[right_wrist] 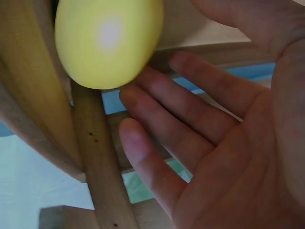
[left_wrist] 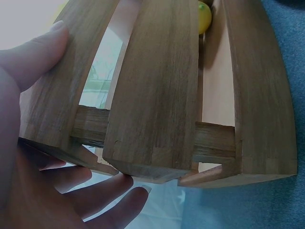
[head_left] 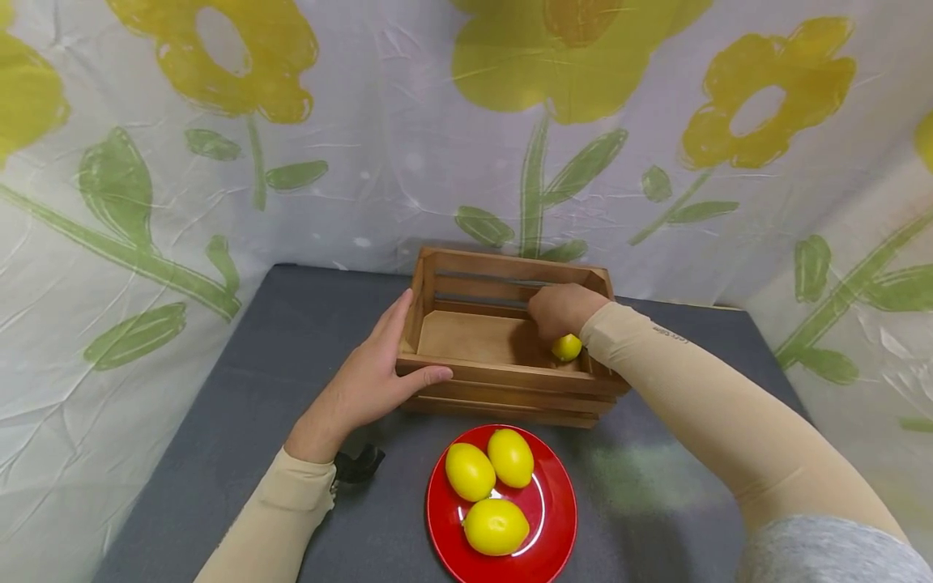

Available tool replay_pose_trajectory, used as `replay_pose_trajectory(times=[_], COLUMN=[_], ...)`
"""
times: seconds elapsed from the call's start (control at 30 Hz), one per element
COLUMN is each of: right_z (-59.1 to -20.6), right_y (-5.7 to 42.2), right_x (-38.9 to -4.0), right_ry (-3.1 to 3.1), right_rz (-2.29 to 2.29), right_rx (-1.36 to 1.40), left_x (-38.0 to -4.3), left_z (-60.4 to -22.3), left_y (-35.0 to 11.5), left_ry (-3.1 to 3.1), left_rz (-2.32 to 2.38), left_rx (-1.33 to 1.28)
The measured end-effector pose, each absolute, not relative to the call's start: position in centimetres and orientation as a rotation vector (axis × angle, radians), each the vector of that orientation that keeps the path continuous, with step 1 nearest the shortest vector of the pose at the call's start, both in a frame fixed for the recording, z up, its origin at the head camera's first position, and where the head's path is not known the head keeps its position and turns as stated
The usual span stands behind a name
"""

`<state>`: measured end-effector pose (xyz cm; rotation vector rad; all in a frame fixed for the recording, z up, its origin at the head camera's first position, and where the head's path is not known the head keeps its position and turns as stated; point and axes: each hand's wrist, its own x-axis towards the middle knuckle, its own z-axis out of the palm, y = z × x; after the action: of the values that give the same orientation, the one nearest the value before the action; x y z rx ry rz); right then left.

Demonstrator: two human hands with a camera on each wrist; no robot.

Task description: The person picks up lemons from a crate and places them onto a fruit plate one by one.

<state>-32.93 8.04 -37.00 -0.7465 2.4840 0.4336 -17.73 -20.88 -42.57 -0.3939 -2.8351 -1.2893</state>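
A slatted wooden crate (head_left: 503,380) stands at the back of the table. Inside its right end, my right hand (head_left: 564,308) reaches down beside a yellow lemon (head_left: 566,347). Up close in the right wrist view, the fingers (right_wrist: 176,105) are loosely extended near the lemon (right_wrist: 107,43), the thumb away from it; whether the fingertips touch it, I cannot tell. My left hand (head_left: 372,364) rests against the crate's front left corner, thumb on the front slat and fairly straight fingers along the left side. The left wrist view shows that thumb (left_wrist: 45,50) against the wood.
In front of the crate, a red plate (head_left: 550,534) bears three lemons (head_left: 496,526). A black strap-like object (head_left: 359,465) lies by the left wrist. Flower-printed fabric (head_left: 379,162) hangs behind the dark grey table (head_left: 240,405).
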Motion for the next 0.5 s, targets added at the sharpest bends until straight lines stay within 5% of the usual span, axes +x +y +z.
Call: replay_pose_trajectory(times=[0.5], right_z=[-37.71], right_y=[8.52], right_x=[-32.70], right_ry=[2.467], right_rz=[0.496], right_rx=[-0.718], left_x=[-17.79], left_z=[-42.63], left_y=[-20.81], left_ry=[-2.831], left_rz=[-1.294], left_rx=[-0.398])
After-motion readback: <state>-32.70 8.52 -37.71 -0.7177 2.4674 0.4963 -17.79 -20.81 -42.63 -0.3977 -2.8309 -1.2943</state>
